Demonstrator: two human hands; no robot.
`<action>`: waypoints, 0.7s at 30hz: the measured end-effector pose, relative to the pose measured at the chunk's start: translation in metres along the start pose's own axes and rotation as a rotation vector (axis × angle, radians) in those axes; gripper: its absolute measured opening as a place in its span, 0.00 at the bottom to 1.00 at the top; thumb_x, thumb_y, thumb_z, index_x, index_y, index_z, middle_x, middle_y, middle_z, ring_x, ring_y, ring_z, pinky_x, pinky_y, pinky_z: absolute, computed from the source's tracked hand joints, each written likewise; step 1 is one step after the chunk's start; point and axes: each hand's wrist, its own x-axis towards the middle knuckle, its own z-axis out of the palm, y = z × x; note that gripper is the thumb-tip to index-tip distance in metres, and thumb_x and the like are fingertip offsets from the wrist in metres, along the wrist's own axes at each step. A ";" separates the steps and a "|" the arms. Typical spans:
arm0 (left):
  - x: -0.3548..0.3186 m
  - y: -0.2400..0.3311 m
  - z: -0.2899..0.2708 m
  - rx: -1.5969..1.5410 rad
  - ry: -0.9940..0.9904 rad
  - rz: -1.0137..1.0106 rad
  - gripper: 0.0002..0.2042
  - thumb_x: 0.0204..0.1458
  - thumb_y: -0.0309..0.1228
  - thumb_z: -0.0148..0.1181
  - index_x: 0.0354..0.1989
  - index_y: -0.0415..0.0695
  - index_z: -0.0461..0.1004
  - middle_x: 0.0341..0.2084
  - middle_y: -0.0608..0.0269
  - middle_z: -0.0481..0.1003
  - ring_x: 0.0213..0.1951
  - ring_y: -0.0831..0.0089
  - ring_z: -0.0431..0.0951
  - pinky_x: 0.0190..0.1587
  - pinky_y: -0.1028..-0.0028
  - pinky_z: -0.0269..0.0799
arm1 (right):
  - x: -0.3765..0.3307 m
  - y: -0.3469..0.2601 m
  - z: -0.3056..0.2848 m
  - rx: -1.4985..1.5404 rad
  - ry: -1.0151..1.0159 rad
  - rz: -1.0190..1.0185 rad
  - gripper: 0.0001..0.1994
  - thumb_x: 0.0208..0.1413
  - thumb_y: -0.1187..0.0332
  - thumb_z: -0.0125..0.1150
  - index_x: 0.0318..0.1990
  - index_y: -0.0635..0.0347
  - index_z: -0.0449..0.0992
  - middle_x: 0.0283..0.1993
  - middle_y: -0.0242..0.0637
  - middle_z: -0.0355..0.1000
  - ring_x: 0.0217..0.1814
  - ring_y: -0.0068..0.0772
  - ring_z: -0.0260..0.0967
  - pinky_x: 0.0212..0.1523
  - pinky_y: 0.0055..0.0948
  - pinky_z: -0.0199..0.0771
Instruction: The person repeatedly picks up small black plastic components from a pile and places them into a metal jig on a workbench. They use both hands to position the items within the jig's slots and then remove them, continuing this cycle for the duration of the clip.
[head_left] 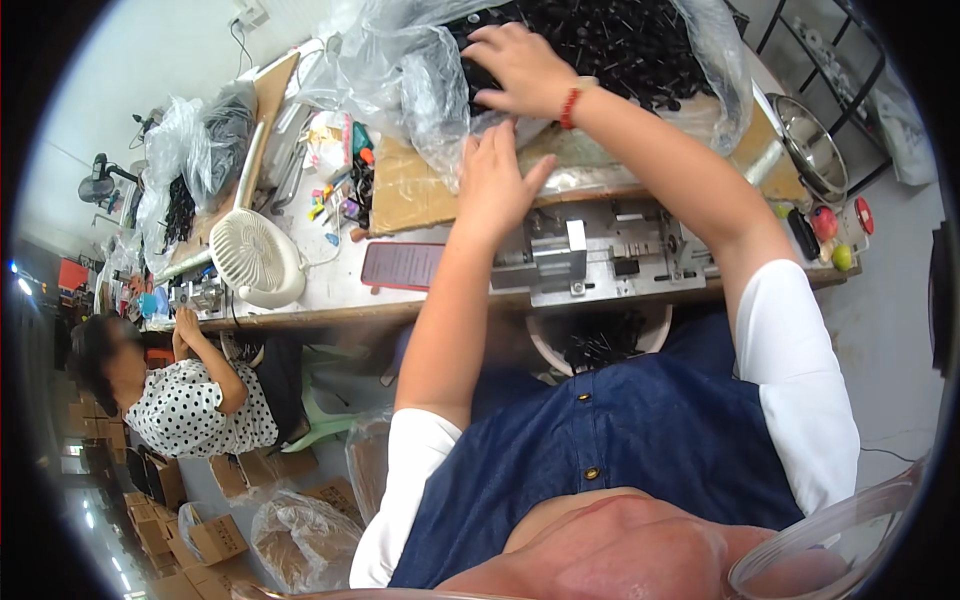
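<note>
My right hand (pixel 528 72), with a red beaded bracelet at the wrist, reaches across the far side of the bench over a large heap of small black parts (pixel 620 50). Its fingers are spread, and I see nothing held in them. The heap lies in an open clear plastic bag (pixel 400 95). Just nearer to me, my left hand (pixel 497 182) is at the bag's front edge with its fingers stretched out and its thumb apart. Its fingertips seem to touch the plastic. Below the hands sits a metal fixture (pixel 575 255) with blocks and a slide.
Left of the fixture lie a phone (pixel 402 265) and a white fan (pixel 257 255). Cardboard (pixel 410 190) lies under the bag. A bowl of black parts (pixel 600 340) is below the bench edge. A steel basin (pixel 810 145) stands at right. A co-worker (pixel 200 410) sits at left.
</note>
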 end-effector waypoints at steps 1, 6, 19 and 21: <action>0.000 0.004 -0.004 0.026 -0.012 -0.003 0.28 0.55 0.45 0.67 0.59 0.39 0.74 0.58 0.45 0.72 0.58 0.45 0.68 0.60 0.53 0.67 | 0.011 -0.005 0.012 -0.036 -0.076 -0.031 0.34 0.47 0.54 0.73 0.63 0.53 0.73 0.69 0.39 0.64 0.69 0.50 0.59 0.66 0.52 0.65; -0.005 0.005 -0.005 0.101 -0.023 0.025 0.25 0.57 0.46 0.65 0.57 0.40 0.78 0.60 0.42 0.68 0.65 0.42 0.61 0.64 0.50 0.64 | 0.052 -0.049 0.030 -0.267 -0.388 -0.021 0.42 0.48 0.54 0.70 0.74 0.40 0.64 0.74 0.37 0.59 0.78 0.60 0.48 0.68 0.85 0.43; 0.002 -0.004 -0.008 0.129 -0.207 -0.104 0.31 0.59 0.54 0.60 0.69 0.52 0.71 0.72 0.47 0.62 0.73 0.34 0.54 0.71 0.38 0.49 | 0.020 0.011 0.034 -0.387 -0.138 0.092 0.25 0.62 0.68 0.56 0.64 0.25 0.74 0.58 0.37 0.68 0.63 0.45 0.65 0.47 0.53 0.72; 0.004 -0.005 -0.010 0.124 -0.230 -0.133 0.32 0.59 0.54 0.60 0.69 0.53 0.71 0.73 0.46 0.61 0.74 0.35 0.53 0.71 0.38 0.50 | 0.007 0.021 0.020 -0.350 -0.141 0.084 0.28 0.56 0.70 0.60 0.64 0.28 0.73 0.60 0.37 0.68 0.64 0.45 0.65 0.48 0.50 0.74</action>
